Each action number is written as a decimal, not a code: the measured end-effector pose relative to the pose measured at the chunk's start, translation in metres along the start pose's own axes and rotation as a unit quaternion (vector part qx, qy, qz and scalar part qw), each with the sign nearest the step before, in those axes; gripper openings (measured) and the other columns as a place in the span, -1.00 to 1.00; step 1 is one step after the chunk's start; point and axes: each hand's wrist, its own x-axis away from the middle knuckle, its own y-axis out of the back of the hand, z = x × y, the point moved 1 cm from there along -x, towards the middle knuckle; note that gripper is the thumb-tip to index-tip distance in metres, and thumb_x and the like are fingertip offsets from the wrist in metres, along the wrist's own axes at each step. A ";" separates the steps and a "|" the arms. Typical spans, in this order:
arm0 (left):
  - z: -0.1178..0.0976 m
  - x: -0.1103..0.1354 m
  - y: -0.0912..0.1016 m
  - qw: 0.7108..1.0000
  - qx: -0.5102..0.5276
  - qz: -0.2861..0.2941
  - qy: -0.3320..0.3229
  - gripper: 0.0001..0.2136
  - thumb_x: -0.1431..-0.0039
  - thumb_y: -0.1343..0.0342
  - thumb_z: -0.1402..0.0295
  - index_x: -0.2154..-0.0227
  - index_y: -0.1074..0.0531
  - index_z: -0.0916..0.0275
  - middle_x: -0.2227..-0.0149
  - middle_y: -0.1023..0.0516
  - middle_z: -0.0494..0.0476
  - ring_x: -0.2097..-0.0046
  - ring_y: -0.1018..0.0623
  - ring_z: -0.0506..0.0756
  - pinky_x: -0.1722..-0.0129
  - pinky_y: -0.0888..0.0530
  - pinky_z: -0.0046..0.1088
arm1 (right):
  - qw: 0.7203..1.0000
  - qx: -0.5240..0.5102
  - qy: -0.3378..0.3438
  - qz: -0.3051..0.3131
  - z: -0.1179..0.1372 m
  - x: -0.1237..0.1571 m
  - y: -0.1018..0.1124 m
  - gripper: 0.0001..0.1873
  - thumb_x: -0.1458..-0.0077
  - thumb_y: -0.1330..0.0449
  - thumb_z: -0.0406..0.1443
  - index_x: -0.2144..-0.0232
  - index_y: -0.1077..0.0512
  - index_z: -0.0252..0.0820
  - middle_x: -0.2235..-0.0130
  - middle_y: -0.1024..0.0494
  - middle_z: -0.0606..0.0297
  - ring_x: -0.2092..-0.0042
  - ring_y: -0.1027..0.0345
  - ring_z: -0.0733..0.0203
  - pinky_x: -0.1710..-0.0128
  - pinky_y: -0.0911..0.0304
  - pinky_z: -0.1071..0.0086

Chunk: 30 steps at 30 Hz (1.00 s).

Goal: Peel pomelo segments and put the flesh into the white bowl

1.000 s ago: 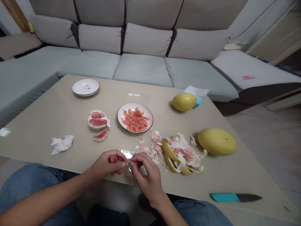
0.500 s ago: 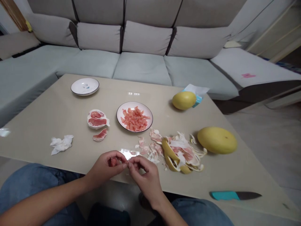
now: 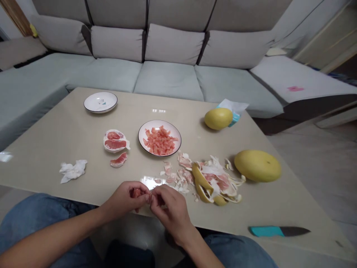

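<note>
Over the table's near edge, my left hand [image 3: 126, 198] curls round a piece of red pomelo flesh [image 3: 136, 193], which shows between the fingers. My right hand [image 3: 170, 209] meets it, thumb and fingertips pinched together against the left fingertips; what they pinch is too small to make out. Beyond the hands stands a white plate [image 3: 142, 144] with a dark rim, heaped with red pomelo pieces [image 3: 161, 140]. To its left lie a partly peeled pomelo half [image 3: 115, 141] and a loose pomelo segment [image 3: 119, 160]. A pile of peel and membrane [image 3: 214, 180] spreads to the right of my hands.
Two whole yellow pomelos, one [image 3: 218, 118] by a tissue pack [image 3: 235, 109] and a larger one [image 3: 257, 165], sit on the right. A knife [image 3: 279, 231] with a teal handle lies near the front right. Crumpled tissue [image 3: 73, 171] and another plate [image 3: 100, 102] are on the left.
Both hands stay together at the table edge. The right hand has turned slightly and shifted a little left, and the pomelo flesh shows a bit differently in the left fingers.
</note>
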 end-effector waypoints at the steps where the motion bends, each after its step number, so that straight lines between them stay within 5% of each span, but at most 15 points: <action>1: 0.000 0.000 0.000 1.000 0.016 0.014 0.010 -0.77 -0.03 -0.22 0.18 0.43 -0.52 0.28 0.69 -0.35 -0.08 0.64 -0.31 -0.06 0.65 -0.20 -0.59 | 1.000 0.007 0.013 0.005 -0.001 0.000 0.001 -0.88 -0.09 -0.09 -0.44 0.42 -0.38 -0.15 0.48 -0.44 0.34 0.45 -0.28 0.28 0.45 -0.18 0.45; 5: 0.001 -0.002 0.002 0.997 0.060 0.046 0.023 -0.73 -0.05 -0.20 0.14 0.43 -0.50 0.29 0.69 -0.37 -0.06 0.67 -0.34 -0.06 0.68 -0.18 -0.61 | 1.000 -0.018 0.002 0.017 -0.002 0.000 0.004 -0.89 -0.11 -0.09 -0.42 0.41 -0.38 -0.15 0.47 -0.44 0.34 0.46 -0.28 0.29 0.47 -0.18 0.47; 13: -0.001 -0.001 0.003 0.997 0.063 0.021 0.036 -0.72 -0.04 -0.22 0.14 0.43 -0.49 0.30 0.71 -0.35 -0.07 0.67 -0.32 -0.07 0.67 -0.19 -0.61 | 0.977 -0.156 -0.144 0.030 -0.003 -0.003 0.001 -0.92 -0.16 -0.15 -0.32 0.28 -0.44 -0.15 0.45 -0.48 0.34 0.45 -0.34 0.29 0.46 -0.28 0.47; 30: -0.004 -0.005 0.003 0.996 0.037 0.050 0.063 -0.73 0.01 -0.24 0.16 0.42 -0.50 0.31 0.69 -0.32 -0.11 0.64 -0.29 -0.08 0.67 -0.20 -0.62 | 0.988 -0.078 -0.121 0.057 0.000 -0.003 0.003 -0.88 -0.02 -0.14 -0.43 0.49 -0.42 -0.17 0.50 -0.42 0.37 0.44 -0.28 0.29 0.41 -0.16 0.45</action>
